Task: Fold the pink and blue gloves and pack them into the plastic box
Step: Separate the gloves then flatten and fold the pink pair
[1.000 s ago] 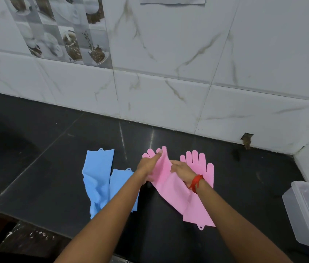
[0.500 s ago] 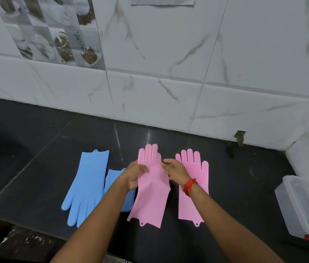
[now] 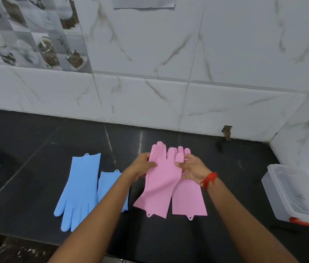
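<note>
Two pink gloves lie on the black counter. My left hand (image 3: 142, 165) and my right hand (image 3: 192, 167) pinch the upper pink glove (image 3: 160, 184) at its two sides near the palm, its cuff hanging toward me. It partly overlaps the second pink glove (image 3: 188, 203), which lies flat beneath, fingers toward the wall. To the left lie two blue gloves: one blue glove (image 3: 78, 188) is fully visible, fingers toward me; my left forearm partly covers the other blue glove (image 3: 108, 184). The clear plastic box (image 3: 275, 194) stands open at the right edge.
A white marble-tiled wall runs along the back of the black counter (image 3: 36, 149) and turns a corner at the right, behind the box. A red part (image 3: 301, 222) shows at the box's near corner. The counter's front edge is close to me.
The held pink glove has been carried right and now overlaps the second pink glove. Both hands keep their grip. The blue gloves stay where they were half a second ago.
</note>
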